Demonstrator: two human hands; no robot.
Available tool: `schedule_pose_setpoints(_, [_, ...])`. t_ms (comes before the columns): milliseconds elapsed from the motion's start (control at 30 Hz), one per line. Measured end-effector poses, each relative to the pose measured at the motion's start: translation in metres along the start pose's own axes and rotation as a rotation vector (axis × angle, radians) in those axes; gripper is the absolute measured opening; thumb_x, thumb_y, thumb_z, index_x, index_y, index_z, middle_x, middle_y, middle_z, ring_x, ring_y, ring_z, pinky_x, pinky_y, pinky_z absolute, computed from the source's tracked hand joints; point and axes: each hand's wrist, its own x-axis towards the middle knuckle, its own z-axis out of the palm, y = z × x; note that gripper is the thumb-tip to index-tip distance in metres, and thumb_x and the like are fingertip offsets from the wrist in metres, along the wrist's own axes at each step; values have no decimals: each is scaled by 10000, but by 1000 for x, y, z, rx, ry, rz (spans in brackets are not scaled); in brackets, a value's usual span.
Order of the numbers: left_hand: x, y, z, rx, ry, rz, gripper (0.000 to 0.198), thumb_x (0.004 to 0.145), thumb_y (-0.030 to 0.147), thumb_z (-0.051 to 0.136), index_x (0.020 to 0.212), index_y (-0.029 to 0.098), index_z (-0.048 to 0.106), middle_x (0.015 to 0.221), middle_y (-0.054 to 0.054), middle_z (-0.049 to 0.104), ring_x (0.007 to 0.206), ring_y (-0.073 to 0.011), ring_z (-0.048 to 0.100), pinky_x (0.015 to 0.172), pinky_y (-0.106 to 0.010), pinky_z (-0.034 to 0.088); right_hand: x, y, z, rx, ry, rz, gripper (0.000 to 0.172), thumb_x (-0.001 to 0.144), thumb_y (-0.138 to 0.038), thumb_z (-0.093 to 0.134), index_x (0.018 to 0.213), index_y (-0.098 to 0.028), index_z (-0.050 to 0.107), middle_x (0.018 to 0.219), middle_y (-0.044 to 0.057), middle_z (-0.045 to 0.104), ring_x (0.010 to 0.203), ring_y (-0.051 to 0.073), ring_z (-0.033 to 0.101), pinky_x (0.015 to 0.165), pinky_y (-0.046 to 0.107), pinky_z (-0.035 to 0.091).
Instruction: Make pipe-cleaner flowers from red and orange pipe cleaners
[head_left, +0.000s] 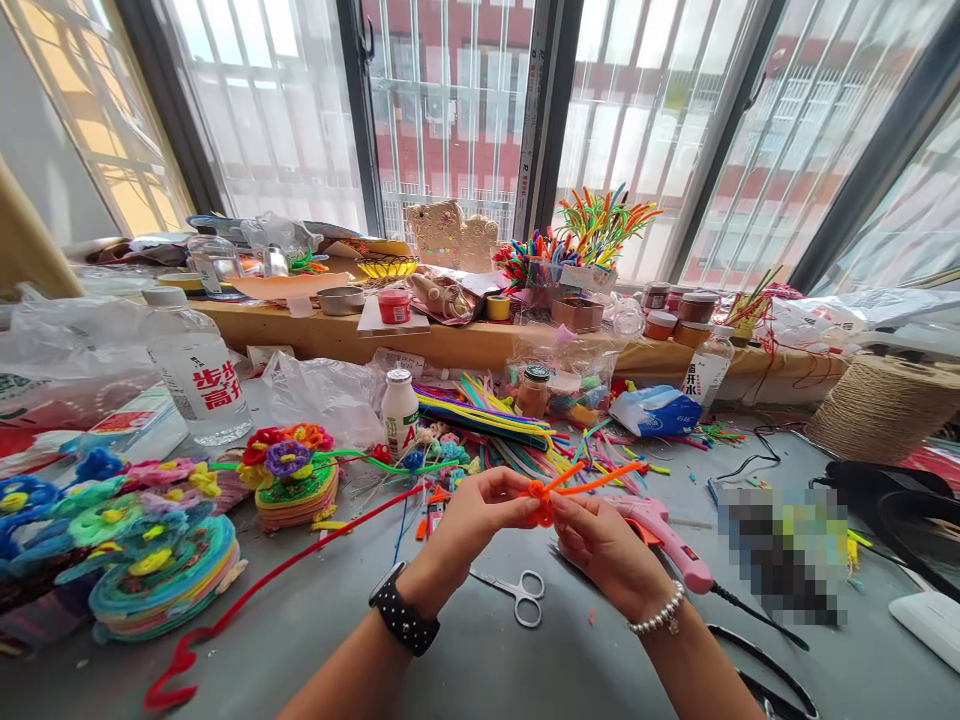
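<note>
An orange pipe cleaner piece [541, 500], bent into small loops with two straight ends pointing up and right, is held between both hands above the grey table. My left hand [476, 515] pinches its left side with thumb and fingers. From the right, my right hand [611, 550] pinches it near the base of the straight ends. Small scissors [517, 592] lie on the table just below the hands. A pink glue gun [667, 545] rests behind and beside my right hand. A long red pipe cleaner [285, 565] stretches across the table to the left.
Pipe-cleaner flower pots [169, 575] stand at the left, near a large water bottle [202, 375]. A small white bottle [400, 410] and loose pipe cleaners [487, 420] lie beyond the hands. At the right are a twine spool [881, 410] and black cables.
</note>
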Motion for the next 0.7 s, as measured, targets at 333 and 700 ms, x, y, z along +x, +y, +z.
schedule_pose_setpoints(333, [2,-3,-2,-165,-14,-30,165,586,218,675,701,123,606,700,-22,622,667,-124,560,650,-244,428,3,9,7,351,-58,71,120,581,-218,698,656,-141,645,520,-55,399,429,36,218,376,164,234])
schedule_pose_setpoints(700, [0,4,-4,-74,-104,-93,245,611,257,653,808,126,589,783,-47,622,756,-166,584,715,-293,434,-3,-4,6,-72,66,-64,162,627,-298,648,592,-145,608,506,-57,369,458,51,238,433,200,201])
